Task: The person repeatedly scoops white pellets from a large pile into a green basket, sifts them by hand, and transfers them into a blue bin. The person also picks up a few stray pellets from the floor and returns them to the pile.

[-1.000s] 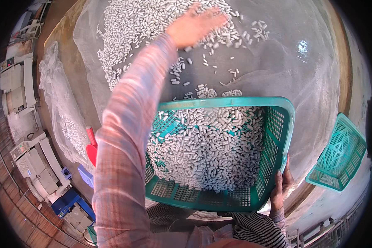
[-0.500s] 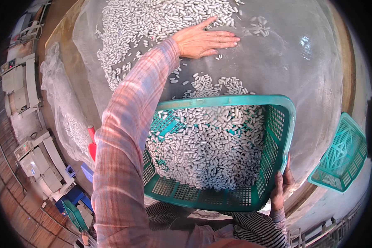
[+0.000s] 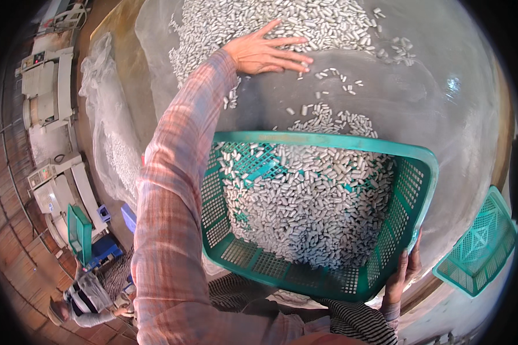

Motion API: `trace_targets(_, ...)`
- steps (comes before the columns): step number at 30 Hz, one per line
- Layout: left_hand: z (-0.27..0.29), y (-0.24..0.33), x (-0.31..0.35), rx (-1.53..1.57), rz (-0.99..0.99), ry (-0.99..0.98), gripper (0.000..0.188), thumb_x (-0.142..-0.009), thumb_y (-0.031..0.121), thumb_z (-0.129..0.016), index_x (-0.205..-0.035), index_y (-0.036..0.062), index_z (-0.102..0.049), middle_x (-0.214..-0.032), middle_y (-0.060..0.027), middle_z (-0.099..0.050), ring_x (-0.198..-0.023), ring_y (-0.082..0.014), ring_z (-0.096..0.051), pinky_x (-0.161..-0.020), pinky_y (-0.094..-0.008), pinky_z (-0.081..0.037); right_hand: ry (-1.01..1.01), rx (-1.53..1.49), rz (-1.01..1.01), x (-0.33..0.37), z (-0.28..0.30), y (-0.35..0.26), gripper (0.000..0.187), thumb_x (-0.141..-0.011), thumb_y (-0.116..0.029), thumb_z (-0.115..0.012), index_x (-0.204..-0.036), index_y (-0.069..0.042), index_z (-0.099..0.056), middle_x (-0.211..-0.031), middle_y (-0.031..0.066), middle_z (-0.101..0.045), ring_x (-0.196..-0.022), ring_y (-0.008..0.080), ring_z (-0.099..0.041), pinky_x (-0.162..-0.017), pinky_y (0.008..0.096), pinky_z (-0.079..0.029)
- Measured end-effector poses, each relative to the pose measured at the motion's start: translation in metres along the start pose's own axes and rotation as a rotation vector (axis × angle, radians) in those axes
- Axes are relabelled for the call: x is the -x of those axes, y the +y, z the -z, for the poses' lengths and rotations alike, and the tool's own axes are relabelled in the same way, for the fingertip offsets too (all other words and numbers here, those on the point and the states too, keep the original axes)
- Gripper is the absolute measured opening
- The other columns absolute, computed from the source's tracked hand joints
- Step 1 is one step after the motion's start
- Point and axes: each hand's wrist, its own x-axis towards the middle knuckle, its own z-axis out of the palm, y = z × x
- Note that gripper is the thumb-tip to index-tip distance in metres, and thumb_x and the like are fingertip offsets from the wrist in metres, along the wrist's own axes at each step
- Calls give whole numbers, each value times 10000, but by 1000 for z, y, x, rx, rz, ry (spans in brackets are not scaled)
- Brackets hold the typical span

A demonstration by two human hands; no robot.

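My left hand [image 3: 266, 53], fingers spread, rests at the near edge of a broad heap of small silvery-grey capsule-shaped pieces [image 3: 322, 23] on the grey sheet-covered table [image 3: 420, 109]. Nothing is gripped in it. My right hand [image 3: 403, 273] grips the right side of a green plastic basket [image 3: 328, 138], with its fingers partly behind the wall. Tilted with its mouth toward the table, the basket holds a thick layer of the same pieces [image 3: 316, 213]. A smaller pile [image 3: 334, 119] lies just beyond its far rim, and a few loose pieces are scattered between pile and heap.
Another green basket [image 3: 479, 244] stands at the right. Clear plastic sheeting [image 3: 112, 121] with more pieces hangs along the table's left side. Grey machines [image 3: 54, 190] line the brick-coloured floor at left, where another person [image 3: 89, 299] holds a green basket [image 3: 79, 234].
My left hand has drawn back slightly left and its fingers have spread. Pieces near it have shifted, leaving more bare sheet. The view has turned, bringing the other person into sight.
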Motion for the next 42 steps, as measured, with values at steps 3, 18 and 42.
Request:
trace_targets(3,11,11,22,-97,382,138,563,-905,181,-516,-1410,381,-365,-1503,138,-299,-1399,-155,-257,-1149,-483,-195,21,-71,-16,2,-1,1,570,-941,-170,-493,-1427,56,-299,-1422,188,-410,-1269,248,-418,-1081,366,-283)
trace_targets(18,2,42,102,1418,1524,424,768,-776,41,-680,-1397,71,-229,-1029,-164,-586,-826,-234,-653,-687,-364,-592,69,48,21,1,-3,3,493,-960,-164,-438,-1402,39,-362,-1449,174,-393,-1303,231,-396,-1097,339,-256)
trace_targets(42,72,137,249,-137,1767,767,514,-887,97,-580,-1377,39,-433,-1257,-110,-532,-1143,-211,-506,-923,-336,-434,-60,-52,81,-5,-2,4,505,-958,-113,-447,-1426,35,-327,-1444,153,-394,-1273,226,-418,-1072,359,-302)
